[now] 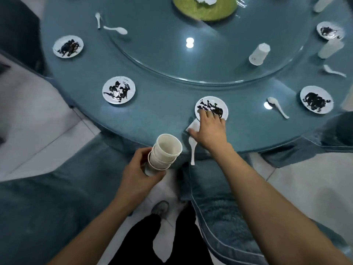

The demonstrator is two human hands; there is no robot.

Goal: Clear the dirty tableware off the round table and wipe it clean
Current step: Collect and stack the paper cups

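Observation:
My left hand (138, 174) holds a stack of white paper cups (165, 151) just off the edge of the round blue table (156, 119). My right hand (209, 129) reaches over the edge. Its thumb pins a white spoon (193, 151) whose handle hangs down past the rim. Its fingertips rest on the near side of a white plate smeared with dark sauce (211, 104). More dirty plates sit at the left (118, 89), far left (67, 46), right (316, 99) and far right (329, 30).
Loose white spoons lie at the far left (116, 30) and at the right (278, 107). Upturned cups stand on the glass turntable (259, 54) and beside it (329, 48). A green dish (205, 10) is at the centre. Blue-covered chairs (219, 207) flank my legs.

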